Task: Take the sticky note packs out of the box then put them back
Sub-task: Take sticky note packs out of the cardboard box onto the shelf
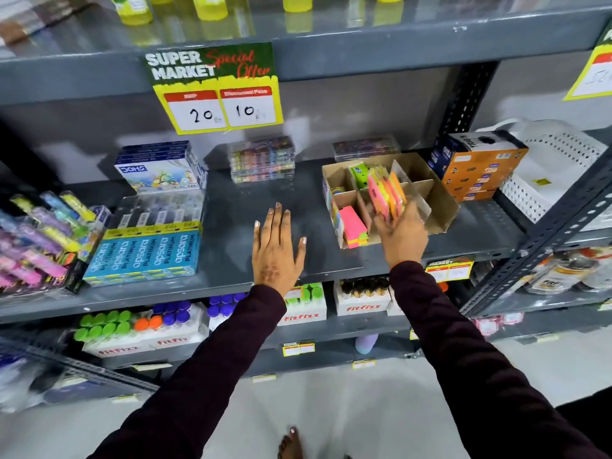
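A brown cardboard box point(440, 207) with dividers stands on the grey shelf point(258, 200), right of centre. My right hand point(402, 236) grips a fanned bunch of sticky note packs point(385, 192) in pink, yellow and orange, held above the box's middle compartments. A pink and yellow pack point(356, 226) lies in the front left compartment, and a green pack point(359, 173) stands in a rear one. My left hand point(276, 250) rests flat on the bare shelf left of the box, fingers spread, holding nothing.
Blue pencil boxes point(145, 253) and a DOMS box point(159, 170) sit at the left, clear crayon packs point(261, 159) at the back. An orange carton point(477, 165) and a white basket point(556, 167) stand right of the box. A price sign point(215, 87) hangs above.
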`<state>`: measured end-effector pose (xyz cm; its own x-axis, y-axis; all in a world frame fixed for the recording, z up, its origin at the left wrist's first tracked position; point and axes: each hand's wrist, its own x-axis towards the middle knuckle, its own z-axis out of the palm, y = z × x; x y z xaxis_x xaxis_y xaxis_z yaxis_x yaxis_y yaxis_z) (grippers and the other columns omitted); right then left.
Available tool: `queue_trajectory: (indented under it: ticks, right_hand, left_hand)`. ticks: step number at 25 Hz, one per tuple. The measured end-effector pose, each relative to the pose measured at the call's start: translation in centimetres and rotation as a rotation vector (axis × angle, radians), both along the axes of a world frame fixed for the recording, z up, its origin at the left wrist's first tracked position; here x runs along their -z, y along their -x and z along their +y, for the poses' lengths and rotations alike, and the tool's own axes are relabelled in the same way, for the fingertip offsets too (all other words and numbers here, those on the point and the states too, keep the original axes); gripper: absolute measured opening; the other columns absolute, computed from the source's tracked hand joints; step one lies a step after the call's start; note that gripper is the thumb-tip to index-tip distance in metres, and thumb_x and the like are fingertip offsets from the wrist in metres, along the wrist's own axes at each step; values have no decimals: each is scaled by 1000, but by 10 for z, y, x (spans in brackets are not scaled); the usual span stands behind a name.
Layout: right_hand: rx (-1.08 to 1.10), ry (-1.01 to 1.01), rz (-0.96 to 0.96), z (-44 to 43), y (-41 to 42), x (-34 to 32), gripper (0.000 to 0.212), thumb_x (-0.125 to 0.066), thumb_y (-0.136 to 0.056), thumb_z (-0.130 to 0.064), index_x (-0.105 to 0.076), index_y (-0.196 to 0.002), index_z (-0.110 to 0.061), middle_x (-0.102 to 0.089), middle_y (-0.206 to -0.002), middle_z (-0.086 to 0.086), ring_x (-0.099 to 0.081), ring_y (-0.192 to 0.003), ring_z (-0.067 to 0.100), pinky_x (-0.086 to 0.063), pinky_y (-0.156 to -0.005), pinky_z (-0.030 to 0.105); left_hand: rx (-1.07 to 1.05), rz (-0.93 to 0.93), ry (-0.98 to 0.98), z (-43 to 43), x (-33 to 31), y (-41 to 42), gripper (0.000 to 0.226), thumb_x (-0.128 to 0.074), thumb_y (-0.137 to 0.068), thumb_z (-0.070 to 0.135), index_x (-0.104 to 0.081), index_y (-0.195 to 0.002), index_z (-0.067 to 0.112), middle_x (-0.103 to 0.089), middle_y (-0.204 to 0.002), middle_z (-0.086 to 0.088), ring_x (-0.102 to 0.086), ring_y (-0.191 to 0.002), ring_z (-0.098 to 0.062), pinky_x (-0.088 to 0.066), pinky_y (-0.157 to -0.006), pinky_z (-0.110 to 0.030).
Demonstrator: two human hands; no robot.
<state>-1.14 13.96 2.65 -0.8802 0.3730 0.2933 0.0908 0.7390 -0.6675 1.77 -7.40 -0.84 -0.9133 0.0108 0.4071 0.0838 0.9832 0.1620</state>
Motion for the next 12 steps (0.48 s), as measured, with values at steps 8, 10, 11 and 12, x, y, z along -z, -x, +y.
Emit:
queue_trajectory:
  ticks: [8, 10, 11, 12]
  right_hand:
    - [-465, -637, 80, -107, -2, -15, 58, -80, -50, -29, -68, -102, -6, -75, -82, 9, -73, -62, 26, -52, -43, 24]
    - [-497, -752, -94, -119, 6, 3, 58, -85, -42, -25, -72, -97, -7, -77, -85, 8, -75, -74, 24, -59, -56, 26]
    - [-524, -794, -155, -126, 9, 8, 56, -87, -42, -22, -72, -94, -8, -77, -87, 9, -75, -78, 26, -61, -63, 30]
    - [-517, -840, -189, -133, 9, 10, 52, -87, -46, -20, -71, -93, -8, -76, -89, 10, -74, -82, 28, -62, -68, 33]
  left_hand:
    - [16, -324, 68, -108, 37, -45, 120, -30, -65, 88, -25, -141, -5, -26, -150, -21, -25, -138, -30, -21, -113, -44]
    - [-2, -400, 92, -121, 40, -45, 117, -53, -64, 77, -26, -140, -7, -26, -149, -23, -26, -137, -32, -19, -113, -41]
    - [-16, -419, 98, -126, 40, -42, 111, -68, -65, 61, -24, -141, -7, -24, -150, -24, -24, -138, -32, -16, -114, -39]
    - [-24, -422, 122, -127, 38, -38, 106, -75, -67, 44, -20, -142, -7, -19, -151, -23, -19, -140, -32, -13, -114, -37]
